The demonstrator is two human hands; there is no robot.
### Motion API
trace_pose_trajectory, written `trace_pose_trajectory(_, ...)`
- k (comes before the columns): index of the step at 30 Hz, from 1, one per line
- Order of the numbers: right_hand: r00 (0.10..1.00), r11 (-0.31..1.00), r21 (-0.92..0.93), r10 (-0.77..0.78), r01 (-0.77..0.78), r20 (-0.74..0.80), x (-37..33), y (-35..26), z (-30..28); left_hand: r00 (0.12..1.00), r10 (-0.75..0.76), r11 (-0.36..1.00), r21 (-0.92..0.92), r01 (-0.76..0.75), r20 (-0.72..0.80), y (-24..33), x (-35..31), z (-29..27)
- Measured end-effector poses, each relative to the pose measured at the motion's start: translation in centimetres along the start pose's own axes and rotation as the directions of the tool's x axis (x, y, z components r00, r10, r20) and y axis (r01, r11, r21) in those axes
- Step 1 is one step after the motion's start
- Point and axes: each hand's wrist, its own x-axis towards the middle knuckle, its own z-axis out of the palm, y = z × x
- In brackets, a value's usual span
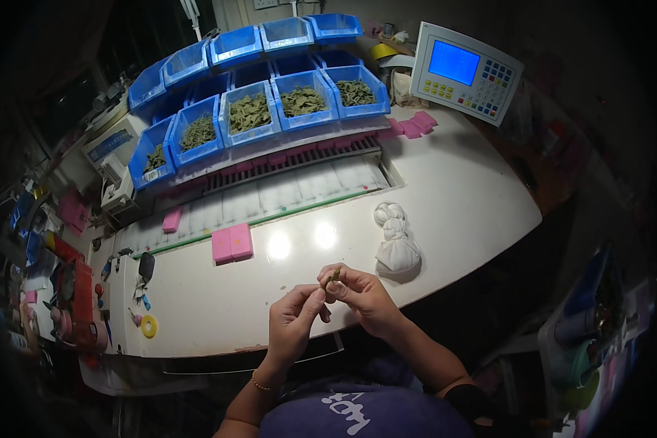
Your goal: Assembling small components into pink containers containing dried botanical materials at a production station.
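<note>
Both my hands meet over the near edge of the white worktable, fingertips close together. A small dark-green leafy piece [333,276] is pinched in my right hand [369,301], between thumb and fingers. My left hand [293,317] is closed, its thumb and forefinger pressed together right beside the piece; whatever they grip is hidden. To the right of my hands lies a knotted white cloth bundle [398,252], its rounded end toward me. Blue bins [248,113] in the lower row hold dried green leaves.
Two pink blocks [231,242] lie left of centre, another pink block [171,220] beyond them. A pale panelled strip [270,197] with a green edge crosses the table below the bins. A keypad unit with a blue screen [456,62] stands far right. Yellow tape [149,326] lies left.
</note>
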Motion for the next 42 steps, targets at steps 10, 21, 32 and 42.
trace_pose_trajectory(10, 0.999, 0.986, 0.167, -0.008, -0.001, 0.048, -0.4, 1.1, 0.2, 0.997, 0.067, 0.997, -0.029, -0.069, -0.037, -1.3, -0.3, 0.7)
trace_pose_trajectory(21, 0.999, 0.951, 0.307, 0.035, -0.035, 0.005, -0.7, 2.0, -0.1, 0.989, -0.140, 0.975, -0.181, 0.129, -0.051, -1.0, -0.1, 0.8)
trace_pose_trajectory(32, 0.997, 0.990, 0.127, -0.061, 0.067, -0.056, -0.4, 1.9, -0.2, 0.990, -0.087, 0.987, -0.148, 0.069, -0.115, -0.9, 0.1, 0.7)
trace_pose_trajectory(42, 1.000, 0.975, 0.221, -0.020, 0.020, -0.004, -0.1, 2.4, -0.4, 0.993, -0.051, 0.963, -0.268, 0.021, -0.106, -2.3, 0.6, 0.3)
